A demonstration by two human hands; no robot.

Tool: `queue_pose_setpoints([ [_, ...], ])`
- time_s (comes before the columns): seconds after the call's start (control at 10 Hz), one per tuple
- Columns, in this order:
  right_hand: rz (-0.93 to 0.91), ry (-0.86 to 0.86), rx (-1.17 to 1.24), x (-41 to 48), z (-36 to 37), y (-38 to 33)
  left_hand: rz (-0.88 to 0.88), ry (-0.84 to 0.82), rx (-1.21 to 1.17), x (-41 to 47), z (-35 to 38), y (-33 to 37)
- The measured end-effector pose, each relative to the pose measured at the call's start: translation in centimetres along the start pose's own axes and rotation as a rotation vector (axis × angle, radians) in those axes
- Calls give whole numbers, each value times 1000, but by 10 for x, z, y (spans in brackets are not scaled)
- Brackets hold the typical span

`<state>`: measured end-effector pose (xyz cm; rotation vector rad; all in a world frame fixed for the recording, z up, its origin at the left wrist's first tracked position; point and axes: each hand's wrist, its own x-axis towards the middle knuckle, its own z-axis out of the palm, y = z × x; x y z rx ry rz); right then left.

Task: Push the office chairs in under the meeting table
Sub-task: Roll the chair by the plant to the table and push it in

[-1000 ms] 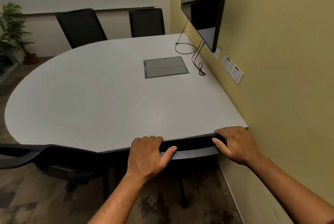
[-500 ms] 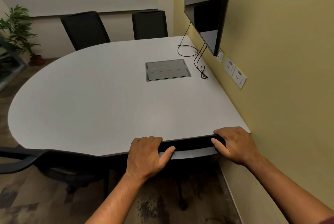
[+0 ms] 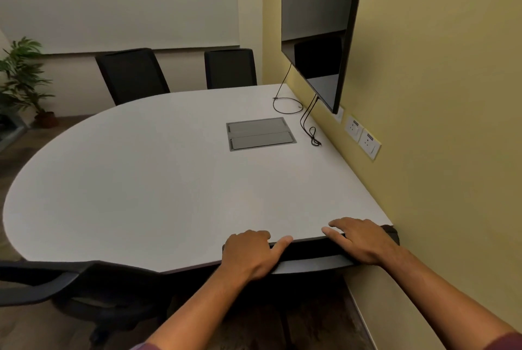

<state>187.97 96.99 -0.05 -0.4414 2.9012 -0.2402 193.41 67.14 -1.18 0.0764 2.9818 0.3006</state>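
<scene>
The grey-white meeting table [image 3: 158, 180] fills the middle of the view. A black office chair's back [image 3: 308, 249] sits right against the table's near edge, by the yellow wall. My left hand [image 3: 254, 253] curls over the top of that chair back, thumb lying along it. My right hand [image 3: 364, 242] rests flat on the chair back's right end, fingers spread and reaching onto the tabletop. A second black chair [image 3: 70, 284] stands at the near left, partly under the table. Two more chairs [image 3: 132, 75] [image 3: 230, 68] stand at the far side with their backs above the tabletop.
A wall-mounted screen [image 3: 319, 25] hangs over the table's right side, with black cables [image 3: 308, 121] trailing onto the tabletop. A grey cable hatch [image 3: 260, 133] is set into the table. Wall sockets [image 3: 363, 138] are on the yellow wall. A potted plant [image 3: 25, 78] stands far left.
The chair back has closed up to the table edge. My right hand has loosened from its grip and its fingers now lie flat over the edge.
</scene>
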Motion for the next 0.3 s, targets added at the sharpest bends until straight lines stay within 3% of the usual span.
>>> queue_pose_setpoints([
  [0.2,72,-114,52,31,-2,-49,7,52,18,28,-17,-26],
  [0.3,57,-55,29,45,-4,-67,14,102,12,33,-22,-33],
])
